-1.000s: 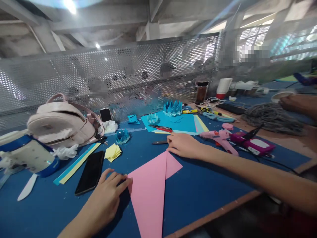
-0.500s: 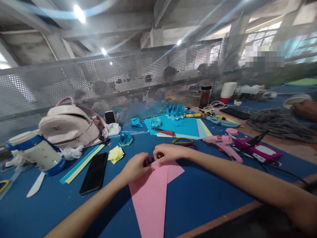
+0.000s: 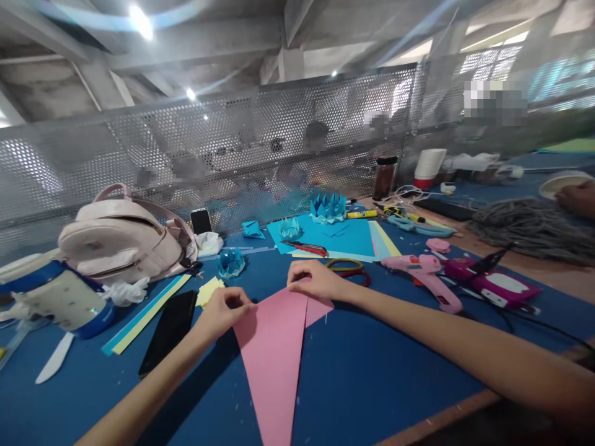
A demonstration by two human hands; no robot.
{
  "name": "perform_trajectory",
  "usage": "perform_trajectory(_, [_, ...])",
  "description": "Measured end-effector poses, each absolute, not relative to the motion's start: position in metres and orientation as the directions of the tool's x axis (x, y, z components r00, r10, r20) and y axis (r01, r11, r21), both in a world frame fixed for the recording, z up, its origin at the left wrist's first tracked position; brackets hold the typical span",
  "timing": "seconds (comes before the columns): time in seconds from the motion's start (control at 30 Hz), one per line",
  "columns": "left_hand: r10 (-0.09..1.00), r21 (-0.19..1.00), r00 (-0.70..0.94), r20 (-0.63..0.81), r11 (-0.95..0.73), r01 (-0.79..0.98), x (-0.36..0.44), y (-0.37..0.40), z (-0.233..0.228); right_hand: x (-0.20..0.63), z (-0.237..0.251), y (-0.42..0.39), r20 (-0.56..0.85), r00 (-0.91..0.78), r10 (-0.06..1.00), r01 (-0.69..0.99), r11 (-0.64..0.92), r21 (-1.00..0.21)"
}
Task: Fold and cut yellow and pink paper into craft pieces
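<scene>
A folded sheet of pink paper (image 3: 274, 347) lies on the blue table in front of me, its narrow end pointing toward me and a flap sticking out at the right. My left hand (image 3: 225, 310) pinches its far left corner between thumb and fingers. At the far right edge, my right hand (image 3: 313, 279) is closed on the paper, fingers curled and thumb on top. Just beyond the right hand lie scissors (image 3: 344, 267) with yellow and red handles. Yellow paper squares (image 3: 210, 289) sit beyond my left hand, partly hidden by it.
A black phone (image 3: 170, 331), paper strips and a pink backpack (image 3: 121, 238) are at left. Blue folded-paper rings (image 3: 328, 207), a red cutter (image 3: 307, 249) and blue sheets lie behind. A pink glue gun (image 3: 423, 272) stands right. Another person's hand (image 3: 579, 201) holds a bowl.
My left hand has slid left along the paper's far edge, away from the right hand. The right hand stays near the same place. The paper's far edge is now more exposed.
</scene>
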State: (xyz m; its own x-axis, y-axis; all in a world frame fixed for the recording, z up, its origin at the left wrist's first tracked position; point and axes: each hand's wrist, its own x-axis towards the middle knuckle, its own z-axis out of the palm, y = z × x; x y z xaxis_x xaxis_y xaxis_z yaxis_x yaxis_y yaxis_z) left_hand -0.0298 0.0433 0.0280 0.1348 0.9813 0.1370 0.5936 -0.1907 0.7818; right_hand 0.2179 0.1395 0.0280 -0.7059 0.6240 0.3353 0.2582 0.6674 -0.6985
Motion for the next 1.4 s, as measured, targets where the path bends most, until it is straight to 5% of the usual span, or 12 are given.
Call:
perform_trajectory(0.33, [0.98,0.737,-0.039,0.196,-0.121,0.665,-0.079,-0.007,0.036,0.215,0.032,0.141,0.339,-0.731,0.592,0.232,0.683,-0.692])
perform_trajectory(0.53, [0.968,0.75,0.22,0.121,-0.235,0.618,-0.035,0.013,0.029,0.213,0.037,0.136,0.314,-0.76,0.569,0.257,0.707,-0.659])
perform_trajectory(0.93, [0.945,0.709,0.242,0.22,-0.325,0.625,-0.034,0.007,0.02,0.148,0.055,0.092,0.394,-0.797,0.458,0.33,0.876,-0.352])
perform_trajectory(1.4, [0.952,0.703,0.203,0.231,-0.307,0.641,-0.042,0.011,0.02,0.205,0.062,0.142,0.332,-0.707,0.625,0.355,0.719,-0.597])
